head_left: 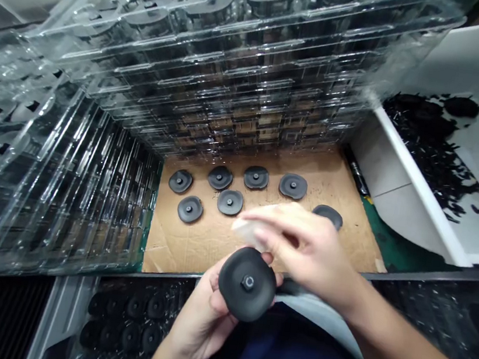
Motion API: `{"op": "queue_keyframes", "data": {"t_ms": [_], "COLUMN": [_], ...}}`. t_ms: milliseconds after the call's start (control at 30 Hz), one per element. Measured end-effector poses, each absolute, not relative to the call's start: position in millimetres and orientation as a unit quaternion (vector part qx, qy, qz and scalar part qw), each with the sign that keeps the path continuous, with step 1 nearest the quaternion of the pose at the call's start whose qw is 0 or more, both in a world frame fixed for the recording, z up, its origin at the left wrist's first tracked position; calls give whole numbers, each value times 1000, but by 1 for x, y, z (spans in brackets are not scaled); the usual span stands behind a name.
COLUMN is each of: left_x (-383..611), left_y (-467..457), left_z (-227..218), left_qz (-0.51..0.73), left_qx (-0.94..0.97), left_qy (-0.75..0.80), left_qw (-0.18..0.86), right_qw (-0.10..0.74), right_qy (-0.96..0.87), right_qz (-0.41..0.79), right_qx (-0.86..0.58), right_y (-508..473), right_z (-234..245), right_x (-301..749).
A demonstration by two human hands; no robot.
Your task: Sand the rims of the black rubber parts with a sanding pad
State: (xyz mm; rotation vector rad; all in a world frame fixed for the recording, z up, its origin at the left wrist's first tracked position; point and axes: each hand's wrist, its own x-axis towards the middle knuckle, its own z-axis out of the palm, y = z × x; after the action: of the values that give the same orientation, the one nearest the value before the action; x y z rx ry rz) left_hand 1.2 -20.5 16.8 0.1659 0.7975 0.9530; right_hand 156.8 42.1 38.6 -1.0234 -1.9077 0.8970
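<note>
My left hand grips a round black disc with a small metal hub at its centre, held up facing me. Just above it, my right hand has its fingers pinched together over the disc's top edge; a pale blurred thing sits at the fingertips and I cannot make it out. Several similar black discs lie flat on a sheet of brown cardboard beyond my hands.
Tall stacks of clear plastic trays holding parts rise at the back and left. A white bin with small black pieces stands on the right. A tray of black discs sits low at the front left.
</note>
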Motion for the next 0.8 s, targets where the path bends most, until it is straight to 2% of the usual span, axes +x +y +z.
{"op": "queue_keyframes", "data": {"t_ms": [100, 300, 367, 467, 600, 700, 767, 800], "left_x": [-2, -9, -9, -5, -2, -5, -6, -6], "left_y": [-18, -17, -16, -15, -15, -17, -17, -17], "left_z": [18, 11, 8, 7, 10, 9, 8, 7], "left_qz": [446, 447, 451, 469, 470, 468, 474, 472], "left_qx": [67, 58, 48, 39, 52, 65, 64, 60], "left_qy": [322, 357, 357, 353, 395, 438, 457, 457], "left_qw": [832, 818, 817, 809, 787, 765, 750, 751], "right_qw": [335, 283, 287, 339, 430, 372, 311, 305], "right_qy": [-680, -704, -694, -666, -737, -787, -788, -785], "right_qz": [381, 411, 409, 381, 297, 345, 400, 399], "right_qx": [-529, -506, -519, -545, -429, -350, -349, -362], "right_y": [39, 2, 4, 16, 17, 11, 11, 13], "right_z": [4, -61, -54, -14, 41, 53, 51, 49], "right_x": [164, 166, 168, 165, 145, 133, 129, 127]}}
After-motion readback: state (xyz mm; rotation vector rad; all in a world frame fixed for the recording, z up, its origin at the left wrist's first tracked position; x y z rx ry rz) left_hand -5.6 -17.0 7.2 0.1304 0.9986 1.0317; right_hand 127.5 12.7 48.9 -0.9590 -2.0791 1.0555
